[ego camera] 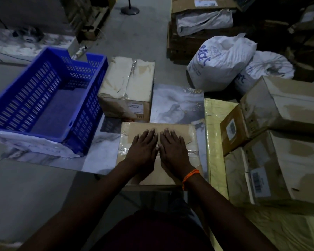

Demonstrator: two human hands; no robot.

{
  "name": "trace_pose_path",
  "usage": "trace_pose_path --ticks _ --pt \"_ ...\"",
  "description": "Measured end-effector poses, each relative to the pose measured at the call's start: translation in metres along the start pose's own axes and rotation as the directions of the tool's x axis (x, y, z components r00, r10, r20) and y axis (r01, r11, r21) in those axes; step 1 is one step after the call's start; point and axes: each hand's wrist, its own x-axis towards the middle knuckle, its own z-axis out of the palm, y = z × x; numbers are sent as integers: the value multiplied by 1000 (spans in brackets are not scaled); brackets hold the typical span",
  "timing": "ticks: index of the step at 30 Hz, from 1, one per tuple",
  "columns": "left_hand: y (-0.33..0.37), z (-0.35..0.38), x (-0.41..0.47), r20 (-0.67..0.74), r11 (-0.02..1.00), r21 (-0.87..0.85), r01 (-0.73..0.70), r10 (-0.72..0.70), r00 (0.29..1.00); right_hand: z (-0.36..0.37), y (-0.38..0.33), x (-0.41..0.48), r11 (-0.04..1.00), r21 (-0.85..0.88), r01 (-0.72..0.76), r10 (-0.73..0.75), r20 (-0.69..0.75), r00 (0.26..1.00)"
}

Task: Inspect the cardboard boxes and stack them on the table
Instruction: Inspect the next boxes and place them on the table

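Left hand (143,148) and right hand (174,148) lie flat, fingers straight, side by side on the box (153,175) at the table's (178,104) near edge. This looks like inspection: press along the taped seam, feel for give, then lift it squarely onto the second box (127,82) at the far edge.

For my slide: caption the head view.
Left hand and right hand rest flat on a taped cardboard box near a blue crate.
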Motion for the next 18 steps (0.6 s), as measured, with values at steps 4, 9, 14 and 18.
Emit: trace_pose_path --ticks 4,9,14,18 --pt "-6 4 -4 -2 997 67 -35 35 999 -6 4 -3 1000 21 6 -7 40 999" --pt "3 10 -52 28 998 44 -46 45 999 -4 6 -47 998 40 53 -54 40 998" --pt "2 28 -119 -49 996 6 -85 85 995 10 18 -111 997 16 81 -81 -2 997" --pt "-4 35 -134 -54 997 23 -76 78 996 16 21 -132 998 -31 57 -60 -83 995"
